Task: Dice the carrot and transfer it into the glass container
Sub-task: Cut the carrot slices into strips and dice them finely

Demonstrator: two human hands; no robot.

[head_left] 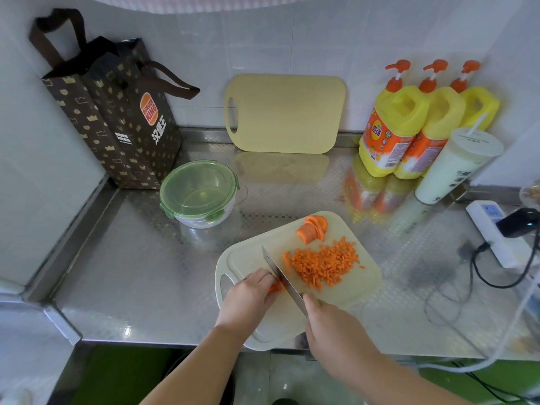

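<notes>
A pale cutting board (362,276) lies at the counter's front edge. On it sits a heap of diced carrot (321,266), with a few thick carrot slices (312,228) at the far end. My left hand (249,296) holds down a small carrot piece (276,286) with curled fingers. My right hand (330,323) grips the handle of a knife (280,277), whose blade stands on the board right beside the left fingers. The glass container (201,194), with a green clip lid on it, stands to the far left of the board.
A brown paper bag (117,118) stands in the back left corner. A second yellow board (285,114) leans on the tiled wall. Three yellow detergent bottles (415,124), a lidded cup with a straw (455,168) and a power strip with cables (493,229) fill the right side.
</notes>
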